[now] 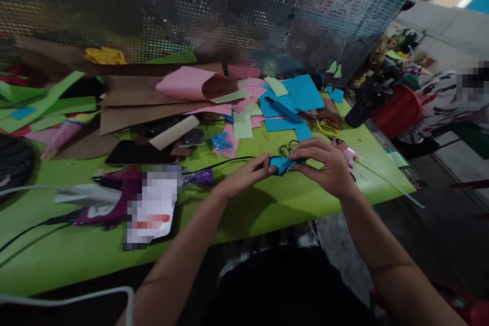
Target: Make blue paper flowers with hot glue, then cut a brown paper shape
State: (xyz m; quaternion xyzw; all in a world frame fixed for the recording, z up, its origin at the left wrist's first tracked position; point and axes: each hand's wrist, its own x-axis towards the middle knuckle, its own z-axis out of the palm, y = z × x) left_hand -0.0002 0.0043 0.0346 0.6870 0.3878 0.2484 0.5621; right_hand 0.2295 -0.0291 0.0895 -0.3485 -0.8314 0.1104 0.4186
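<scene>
Just above the green table [267, 209], both of my hands grip a small stack of thin blue pieces [281, 164], fanned in layers like felt or foam sheet. My left hand [246, 175] pinches its left end. At the right end, my right hand [324, 165] has its thumb and fingers closed on the stack. Behind it lie black loops [286, 150], which look like scissor handles. Scissors with yellow and red handles [326, 125] rest farther back, beside blue sheets [301, 94].
On the left lie a purple glue gun [114, 204] with a cord and a phone [156, 204]. Pink, brown and green sheets [187, 84] crowd the back, against a perforated metal panel [244, 25]. At right are a long translucent stick [393, 183] and a red bucket [405, 109].
</scene>
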